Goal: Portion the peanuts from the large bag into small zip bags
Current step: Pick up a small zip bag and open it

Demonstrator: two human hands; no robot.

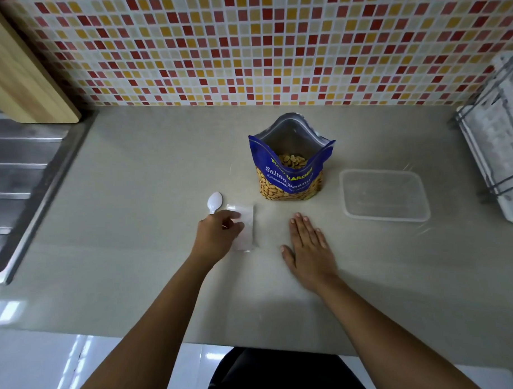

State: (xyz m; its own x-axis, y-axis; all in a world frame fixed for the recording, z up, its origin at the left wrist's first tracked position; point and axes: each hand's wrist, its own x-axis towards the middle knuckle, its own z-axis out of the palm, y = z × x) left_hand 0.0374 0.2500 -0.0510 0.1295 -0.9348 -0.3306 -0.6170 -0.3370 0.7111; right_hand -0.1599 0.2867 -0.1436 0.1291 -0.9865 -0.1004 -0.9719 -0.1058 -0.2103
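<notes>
On the worktop point(138, 175) before the open peanut bag point(290, 164), the left hand point(219, 236) curls its grip onto the small zip bags point(244, 226) while the right hand point(308, 247) lies flat and empty, so bag-picking seems underway; next, one must be peeled free and opened.

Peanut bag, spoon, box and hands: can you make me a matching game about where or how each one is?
Things:
1. blue foil peanut bag
2. white plastic spoon
3. clear plastic rectangular container
4. right hand

States:
A. empty, at the right of the grey countertop
B. lying flat, palm down, holding nothing
C. standing upright with its top open
D. lying just behind the left hand, beside the small clear zip bag

Pairs: 1-C, 2-D, 3-A, 4-B
</notes>
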